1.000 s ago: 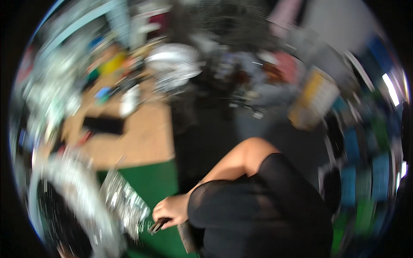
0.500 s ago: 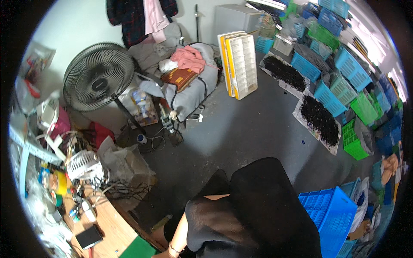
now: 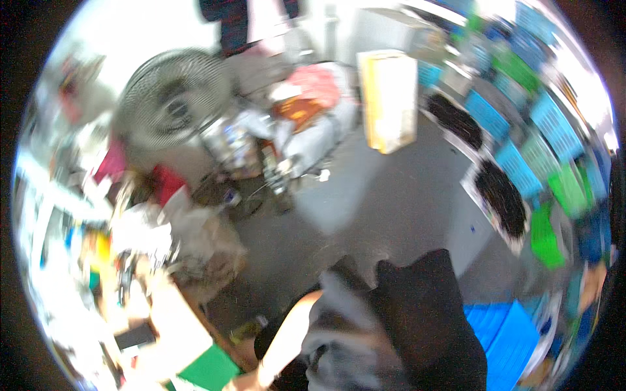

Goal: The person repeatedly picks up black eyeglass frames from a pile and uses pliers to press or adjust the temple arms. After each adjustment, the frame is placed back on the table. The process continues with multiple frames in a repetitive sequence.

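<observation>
The view is smeared by motion. A bare forearm comes out of a sheer black sleeve (image 3: pixel 345 326) and slants down to the lower edge. By the bend of the arm I take it for my right. There my right hand (image 3: pixel 248 380), with a band at its wrist, lies at the near edge of a green mat (image 3: pixel 210 368) on a wooden table. Its fingers are blurred and cut off by the frame edge, so whether it holds anything is hidden. My left hand is out of view.
A black phone-like slab (image 3: pixel 135 336) lies on the cluttered table. Beyond it stand plastic bags (image 3: pixel 202 241) and a large fan (image 3: pixel 173 101). A whitish compartment tray (image 3: pixel 391 101) leans upright. Blue baskets (image 3: pixel 518 168) and black strands (image 3: pixel 499 199) lie right; a blue crate (image 3: pixel 499 339) is near me.
The view has swung left, so the fan, tray and baskets sit farther right in it. Blur has grown. My right hand stays by the green mat, with more of the forearm showing.
</observation>
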A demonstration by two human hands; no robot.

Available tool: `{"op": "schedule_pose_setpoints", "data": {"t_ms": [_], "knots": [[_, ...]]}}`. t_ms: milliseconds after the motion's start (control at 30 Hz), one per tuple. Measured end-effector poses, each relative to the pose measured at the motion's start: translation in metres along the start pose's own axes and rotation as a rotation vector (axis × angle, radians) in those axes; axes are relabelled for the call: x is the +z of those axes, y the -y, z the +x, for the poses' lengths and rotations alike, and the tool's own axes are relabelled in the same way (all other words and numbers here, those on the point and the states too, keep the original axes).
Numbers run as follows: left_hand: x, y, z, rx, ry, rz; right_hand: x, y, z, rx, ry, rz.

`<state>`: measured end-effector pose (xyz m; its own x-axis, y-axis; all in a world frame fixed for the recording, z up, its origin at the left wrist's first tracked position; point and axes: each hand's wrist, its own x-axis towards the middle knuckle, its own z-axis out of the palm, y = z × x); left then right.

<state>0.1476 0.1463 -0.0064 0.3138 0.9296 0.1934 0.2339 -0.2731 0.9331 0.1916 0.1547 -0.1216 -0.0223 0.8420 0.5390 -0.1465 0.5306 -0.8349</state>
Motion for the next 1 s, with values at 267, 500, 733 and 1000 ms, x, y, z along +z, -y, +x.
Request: {"op": "schedule_pose_setpoints", "data": {"t_ms": [267, 500, 733, 1000], "knots": [[-0.116, -0.027, -0.050, -0.134, -0.741, -0.099, -0.009, 0.018, 0.030, 0.210, 0.352, -0.462], [-0.126, 0.006, -0.106, -0.128, -0.618, -0.436, 0.032, 0.022, 0.081, 0.026, 1.044, -0.951], [-0.131, 0.020, -0.126, -0.173, -0.757, -0.508, 0.024, 0.026, 0.085, 0.109, 0.992, -0.766], [-0.136, 0.027, -0.115, -0.126, -0.782, -0.601, 0.052, -0.017, 0.086, 0.204, 0.965, -0.855]]}}
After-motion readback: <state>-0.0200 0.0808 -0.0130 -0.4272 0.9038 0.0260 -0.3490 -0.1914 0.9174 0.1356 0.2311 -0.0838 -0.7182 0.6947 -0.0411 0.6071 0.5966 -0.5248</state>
